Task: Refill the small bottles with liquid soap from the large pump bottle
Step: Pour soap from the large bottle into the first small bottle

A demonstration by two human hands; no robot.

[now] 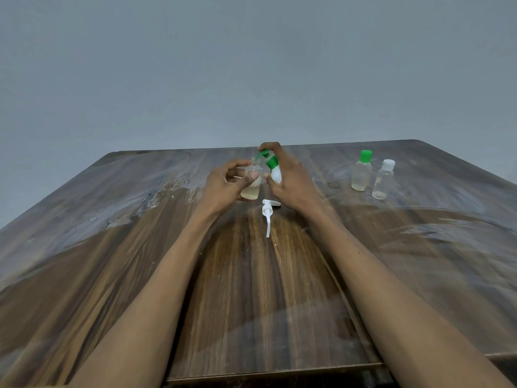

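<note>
Left hand [223, 183] curled round a small clear bottle [252, 183], fingers and thumb gripping its body; bottle upright, neck uncapped, pale yellowish liquid in roughly its lower third. Right hand [288, 180] wrapped round a white bottle with a green flip cap [274, 170], tilted so the cap end leans toward the clear bottle's neck; forefinger rests on the open green lid. Whether liquid is flowing: cannot tell. A white pump head [267, 214] with its dip tube lies flat on the wooden table [251, 289], just in front of both hands. To the right, well apart from the hands, two more small clear bottles stand upright side by side: a green-capped bottle [361, 170] and a white-capped bottle [383, 179], each with a little liquid at the bottom. Tabletop shows wet streaks and droplets left of the hands.
</note>
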